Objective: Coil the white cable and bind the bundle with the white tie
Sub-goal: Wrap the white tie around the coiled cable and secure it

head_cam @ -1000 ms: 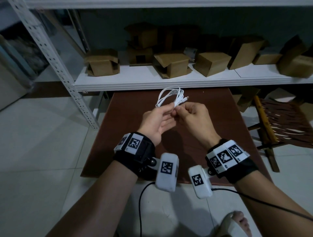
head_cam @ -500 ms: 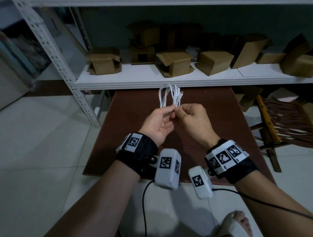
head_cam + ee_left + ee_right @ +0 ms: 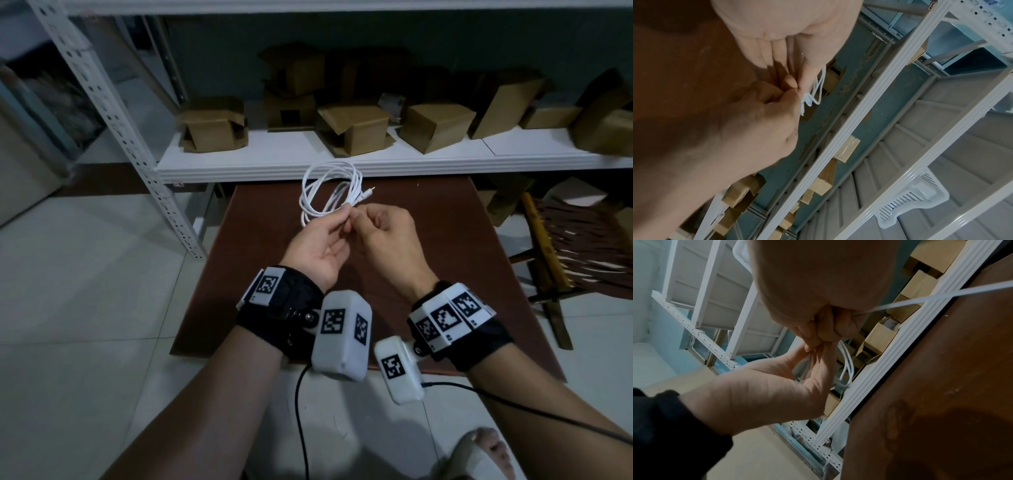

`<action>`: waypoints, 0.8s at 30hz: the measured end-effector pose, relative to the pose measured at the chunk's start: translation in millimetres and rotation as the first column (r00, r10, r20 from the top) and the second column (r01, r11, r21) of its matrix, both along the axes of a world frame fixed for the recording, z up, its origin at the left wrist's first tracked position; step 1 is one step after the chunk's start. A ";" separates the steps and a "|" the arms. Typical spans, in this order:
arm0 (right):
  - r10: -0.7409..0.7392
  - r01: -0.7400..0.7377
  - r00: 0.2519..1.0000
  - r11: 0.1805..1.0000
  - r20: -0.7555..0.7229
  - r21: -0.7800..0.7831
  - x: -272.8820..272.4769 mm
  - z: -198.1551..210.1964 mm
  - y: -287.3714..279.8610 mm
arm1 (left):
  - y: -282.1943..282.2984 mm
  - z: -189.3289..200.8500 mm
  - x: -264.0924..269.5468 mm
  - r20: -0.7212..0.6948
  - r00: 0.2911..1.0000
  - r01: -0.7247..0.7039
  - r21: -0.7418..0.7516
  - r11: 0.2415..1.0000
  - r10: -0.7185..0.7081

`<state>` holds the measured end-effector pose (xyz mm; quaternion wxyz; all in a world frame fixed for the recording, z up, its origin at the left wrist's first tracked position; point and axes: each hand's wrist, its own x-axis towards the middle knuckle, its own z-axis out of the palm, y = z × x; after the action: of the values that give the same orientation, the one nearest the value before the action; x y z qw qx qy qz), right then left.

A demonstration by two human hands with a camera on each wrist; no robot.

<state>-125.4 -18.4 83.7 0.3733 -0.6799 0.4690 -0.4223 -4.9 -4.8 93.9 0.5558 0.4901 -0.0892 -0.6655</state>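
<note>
The white cable (image 3: pixel 327 192) is coiled in loose loops and held in the air above the far part of the brown table (image 3: pixel 462 274). Its small plug (image 3: pixel 370 189) sticks out to the right. My left hand (image 3: pixel 337 222), palm up, pinches the coil's near end between thumb and fingers. My right hand (image 3: pixel 363 219) meets it at the same spot with its fingers curled. In the right wrist view the flat white tie (image 3: pixel 941 296) runs out from those curled fingers (image 3: pixel 830 327), beside the cable loops (image 3: pixel 846 366). The left wrist view shows loops (image 3: pixel 813 94) beyond both hands.
A white shelf (image 3: pixel 274 164) carrying several cardboard boxes (image 3: pixel 356 126) runs just beyond the table. A perforated metal post (image 3: pixel 137 144) stands at the left. At the right is a wooden chair (image 3: pixel 565 240). Pale floor tiles surround the table, and a foot (image 3: pixel 479 455) shows near me.
The coil has swung from upright to lean left and its loops have spread wider. Both hands stay pinched together at its near end.
</note>
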 end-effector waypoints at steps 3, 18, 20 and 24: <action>0.008 -0.008 0.999 1.000 0.040 -0.020 -2.5 1.9 -3.7 | -0.2 4.9 0.7 0.009 0.999 0.051 -0.033 0.998 -0.051; -0.058 0.064 0.994 0.995 -0.089 0.075 -7.8 -3.2 -9.6 | 4.9 -1.7 -0.5 0.130 0.981 0.135 0.057 0.989 -0.141; -0.038 0.048 0.993 0.995 -0.110 0.092 -8.5 -4.8 -9.3 | 5.7 -4.0 -6.5 0.151 0.974 0.157 0.079 0.984 -0.167; -0.038 0.053 0.988 0.994 -0.153 0.093 -7.7 -6.8 -9.4 | 3.3 -7.2 -12.5 0.119 0.985 0.120 0.076 0.990 -0.128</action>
<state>-133.1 -27.7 76.9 0.3597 -0.6800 0.5314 -0.3548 -17.4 -1.5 86.7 0.4897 0.5426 -0.1310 -0.6698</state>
